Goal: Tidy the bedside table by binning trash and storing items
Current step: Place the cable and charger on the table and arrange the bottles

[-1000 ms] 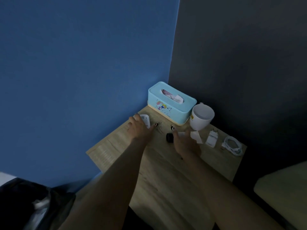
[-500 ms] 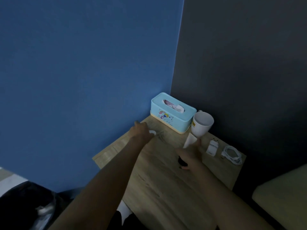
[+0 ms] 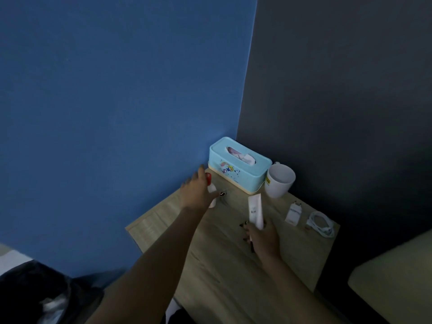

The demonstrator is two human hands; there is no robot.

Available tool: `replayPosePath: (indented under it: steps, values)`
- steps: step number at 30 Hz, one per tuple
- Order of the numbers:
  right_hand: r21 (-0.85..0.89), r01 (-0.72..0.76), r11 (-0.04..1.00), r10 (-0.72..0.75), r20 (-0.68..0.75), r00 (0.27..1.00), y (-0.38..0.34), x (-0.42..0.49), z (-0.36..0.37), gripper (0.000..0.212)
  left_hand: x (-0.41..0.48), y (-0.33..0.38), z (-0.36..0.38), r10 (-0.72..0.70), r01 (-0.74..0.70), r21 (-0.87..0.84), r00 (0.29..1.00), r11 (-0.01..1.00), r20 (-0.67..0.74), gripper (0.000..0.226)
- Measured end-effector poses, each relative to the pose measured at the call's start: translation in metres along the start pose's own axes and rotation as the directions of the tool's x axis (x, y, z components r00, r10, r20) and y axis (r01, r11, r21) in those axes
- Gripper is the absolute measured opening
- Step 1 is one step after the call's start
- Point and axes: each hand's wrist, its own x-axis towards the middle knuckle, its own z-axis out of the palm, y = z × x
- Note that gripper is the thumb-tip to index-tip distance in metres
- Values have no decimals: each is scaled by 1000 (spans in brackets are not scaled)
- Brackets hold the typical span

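One white tube in right hand, left hand by bottle

head cam | above, facing down-forward | near bedside table | single view

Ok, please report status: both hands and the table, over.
Left hand open, at red-capped bottle. Right hand grips white tube. Mug, charger, cable on table, none blocking.
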Motion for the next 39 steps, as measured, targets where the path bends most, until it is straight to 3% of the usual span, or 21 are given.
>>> replayPosePath:
  steps: [4, 7, 14, 20, 26, 32, 39]
  values:
    - [25, 126, 992, -126, 2, 992, -11, 5, -1, 40, -18, -2, 18, -66, 48, -239, 995, 970, -69, 103]
    - [52, 203, 978, -203, -14, 979, -26, 17, 3, 39, -29, -5, 35, -146, 123, -336, 988, 934, -45, 109]
    - [166, 308, 937, -304, -53, 951, -44, 49, 30, 36, -18, -17, 59, -188, 118, -539, 979, 834, -75, 79]
    - [108, 386, 916, -373, -125, 919, -32, 65, 63, 32, 27, -34, 74, -199, 129, -526, 977, 841, -79, 67]
    - [-56, 438, 897, -440, -183, 879, -6, 68, 70, 35, 36, -40, 78, -143, 66, -561, 985, 825, -94, 95]
    - [-82, 501, 861, -508, -137, 850, -23, 72, 81, 34, 40, -44, 80, -208, 105, -585, 972, 804, -111, 71]
    - [-180, 513, 839, -538, -143, 831, -23, 79, 89, 30, 44, -45, 89, -175, 105, -459, 978, 882, -113, 71]
